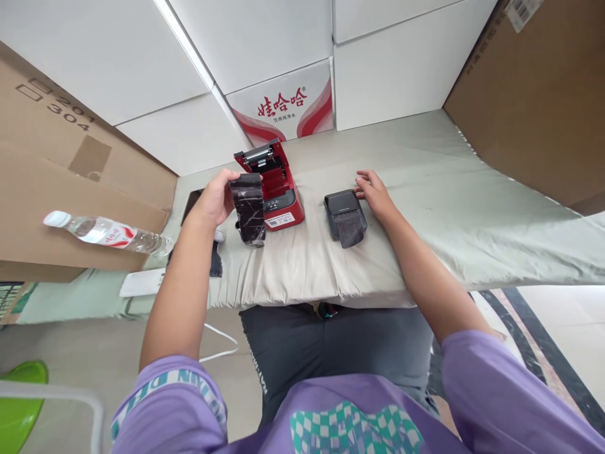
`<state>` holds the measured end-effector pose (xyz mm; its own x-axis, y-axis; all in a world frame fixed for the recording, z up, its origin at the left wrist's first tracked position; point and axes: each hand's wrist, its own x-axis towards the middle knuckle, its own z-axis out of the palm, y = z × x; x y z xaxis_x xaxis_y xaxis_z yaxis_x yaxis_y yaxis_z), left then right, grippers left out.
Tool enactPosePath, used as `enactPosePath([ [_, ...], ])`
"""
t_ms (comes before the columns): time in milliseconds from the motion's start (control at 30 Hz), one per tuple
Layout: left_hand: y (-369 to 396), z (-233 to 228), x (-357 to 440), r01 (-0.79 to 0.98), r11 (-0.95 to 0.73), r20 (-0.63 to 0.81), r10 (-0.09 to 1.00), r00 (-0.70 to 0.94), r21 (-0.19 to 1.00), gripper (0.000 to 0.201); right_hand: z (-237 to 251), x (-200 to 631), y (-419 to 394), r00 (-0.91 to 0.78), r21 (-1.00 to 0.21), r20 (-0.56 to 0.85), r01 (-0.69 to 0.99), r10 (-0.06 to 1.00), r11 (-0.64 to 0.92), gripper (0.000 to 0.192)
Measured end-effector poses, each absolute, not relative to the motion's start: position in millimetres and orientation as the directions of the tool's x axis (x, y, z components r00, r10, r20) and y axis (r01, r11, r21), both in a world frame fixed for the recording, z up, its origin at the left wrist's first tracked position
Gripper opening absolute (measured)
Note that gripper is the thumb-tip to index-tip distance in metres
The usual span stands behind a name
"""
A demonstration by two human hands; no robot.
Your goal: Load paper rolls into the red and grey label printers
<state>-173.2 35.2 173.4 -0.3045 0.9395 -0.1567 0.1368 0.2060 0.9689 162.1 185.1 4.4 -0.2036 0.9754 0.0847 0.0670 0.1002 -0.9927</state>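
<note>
- Nearest the camera is the purple shirt [354, 425], its short sleeves ending above two bare forearms that reach forward over the table.
- The left hand [218, 200] pinches the upper edge of a black strip [249, 211] with thumb and fingers; the strip hangs flat side outward, its surface creased and shiny.
- The right hand [374, 194] grasps nothing: its fingers are loosely bent and parted, thumb side at the far right corner of a small dark device [344, 203]. Whether it touches is hard to tell.
- The step looks like handling or inspecting the strip, with the right hand ready to steady the device.
- The next move seems to call for a light left pinch, so the strip doesn't crumple, and a firmer right-hand hold.
- A second dark strip [350, 229] droops from the dark device's front.
- Behind the held strip, a red device [295, 208] stands with its lid raised.
- Farther left, a water bottle [116, 233] tilts before a carton [42, 183].
</note>
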Motion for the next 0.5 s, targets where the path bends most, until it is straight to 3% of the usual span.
enactPosePath([
  [233,38.4,164.7,-161.3,-0.146,0.225,-0.256,0.932,-0.255,0.963,0.048,7.2,161.2,183.7,-0.208,-0.992,0.078,0.084,0.975,0.097,0.041],
  [500,39.6,172.0,-159.7,-0.180,0.209,-0.235,0.962,-0.140,0.961,0.049,9.1,162.1,182.7,-0.219,-0.992,0.077,0.082,0.973,0.097,0.042],
])
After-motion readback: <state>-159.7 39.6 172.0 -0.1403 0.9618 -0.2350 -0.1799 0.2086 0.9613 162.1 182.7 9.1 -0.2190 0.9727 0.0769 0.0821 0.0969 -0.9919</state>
